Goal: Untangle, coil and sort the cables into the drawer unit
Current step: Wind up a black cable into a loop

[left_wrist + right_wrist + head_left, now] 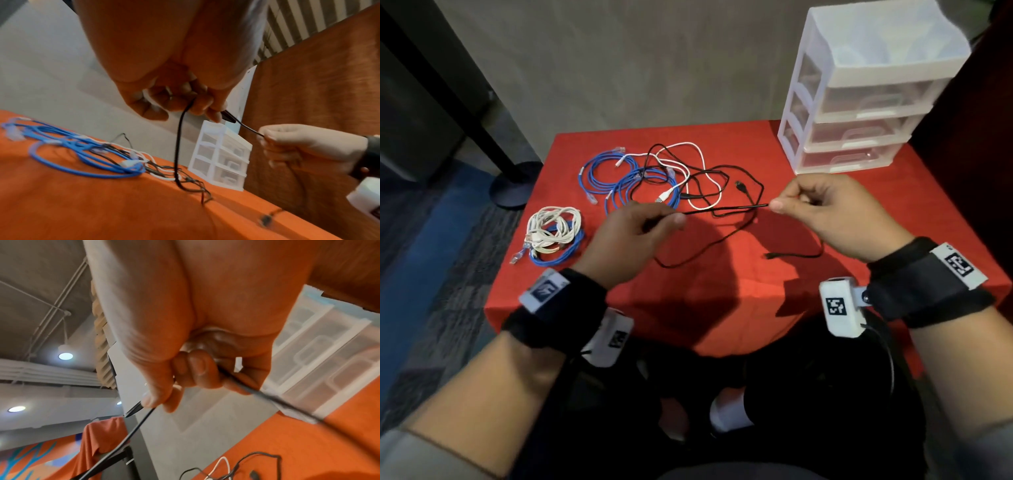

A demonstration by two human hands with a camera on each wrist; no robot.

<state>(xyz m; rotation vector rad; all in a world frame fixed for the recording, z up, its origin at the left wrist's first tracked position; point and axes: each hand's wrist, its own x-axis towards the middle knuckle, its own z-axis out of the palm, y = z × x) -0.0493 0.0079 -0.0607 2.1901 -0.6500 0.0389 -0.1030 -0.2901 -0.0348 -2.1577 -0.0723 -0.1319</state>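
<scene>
Red cloth (722, 301) draped over the worktop, hanging down the near edge. Left of it, a round dark stand base (512, 186) on blue-grey carpet (431, 219), black pole (448, 92) slanting up from it. Beige wall (619, 61) behind. From the right wrist: ceiling lamps (65, 356) glowing, pipes (49, 309) overhead.

Translucent plastic drawer unit (866, 102), cloth-covered table (722, 291)

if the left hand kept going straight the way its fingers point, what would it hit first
Probably the right hand. The left hand points right along the taut black cable that both hands pinch, and nothing else crosses that stretch. Depth is hard to judge.
</scene>
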